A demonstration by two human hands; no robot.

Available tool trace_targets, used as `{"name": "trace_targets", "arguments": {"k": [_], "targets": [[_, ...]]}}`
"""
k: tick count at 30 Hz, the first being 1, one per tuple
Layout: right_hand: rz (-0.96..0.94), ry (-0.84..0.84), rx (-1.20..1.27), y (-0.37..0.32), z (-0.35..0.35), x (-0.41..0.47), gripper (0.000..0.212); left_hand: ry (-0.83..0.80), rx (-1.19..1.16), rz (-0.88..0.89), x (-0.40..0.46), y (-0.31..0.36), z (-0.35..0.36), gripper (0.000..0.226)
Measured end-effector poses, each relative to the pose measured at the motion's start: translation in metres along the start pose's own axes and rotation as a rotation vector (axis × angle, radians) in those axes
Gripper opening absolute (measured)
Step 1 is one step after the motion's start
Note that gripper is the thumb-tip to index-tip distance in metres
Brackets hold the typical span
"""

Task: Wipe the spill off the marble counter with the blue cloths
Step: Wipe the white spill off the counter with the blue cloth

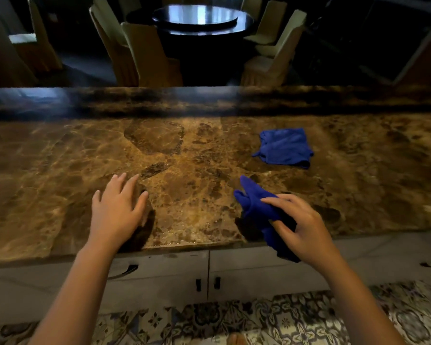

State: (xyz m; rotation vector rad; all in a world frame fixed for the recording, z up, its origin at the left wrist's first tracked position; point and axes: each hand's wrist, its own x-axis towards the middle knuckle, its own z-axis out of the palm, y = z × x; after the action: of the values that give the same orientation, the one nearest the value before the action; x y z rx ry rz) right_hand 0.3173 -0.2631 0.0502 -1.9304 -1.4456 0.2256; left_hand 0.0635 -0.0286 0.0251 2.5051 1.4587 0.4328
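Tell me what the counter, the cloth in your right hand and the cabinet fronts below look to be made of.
Counter: polished brown stone, likely marble, with pale veins, dark patches and a glossy sheen.
Cloth in the right hand: soft blue fabric, perhaps microfibre; it bunches and droops limply over the edge.
Cabinet fronts: smooth pale grey panels with a matt look, possibly laminate or painted board; hard to say.

Looks like a restaurant or banquet room, service side. Long brown marble counter (60,150) over grey cabinet doors (159,275), patterned tile floor (296,317). Beyond the counter's far edge: round dark dining table (199,18) ringed by fabric-covered chairs (147,53).
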Motion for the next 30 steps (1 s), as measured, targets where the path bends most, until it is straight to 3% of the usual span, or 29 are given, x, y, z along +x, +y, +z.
{"name": "trace_targets", "arguments": {"k": [4,11,19,30], "targets": [[0.031,0.132,-0.046,0.015,-0.023,-0.007,0.044,0.063,-0.055,0.203,-0.032,0.065,0.020,0.052],[0.054,0.264,-0.092,0.048,-0.071,0.004,0.040,-0.099,-0.065,0.468,-0.064,0.177,0.085,0.054],[-0.043,0.001,-0.153,0.101,-0.119,0.017,0.041,-0.119,-0.004,0.371,-0.047,0.225,0.121,0.058],[-0.213,-0.466,-0.245,0.141,-0.073,0.029,0.046,-0.111,0.030,0.320,-0.050,0.224,0.124,0.057]]}}
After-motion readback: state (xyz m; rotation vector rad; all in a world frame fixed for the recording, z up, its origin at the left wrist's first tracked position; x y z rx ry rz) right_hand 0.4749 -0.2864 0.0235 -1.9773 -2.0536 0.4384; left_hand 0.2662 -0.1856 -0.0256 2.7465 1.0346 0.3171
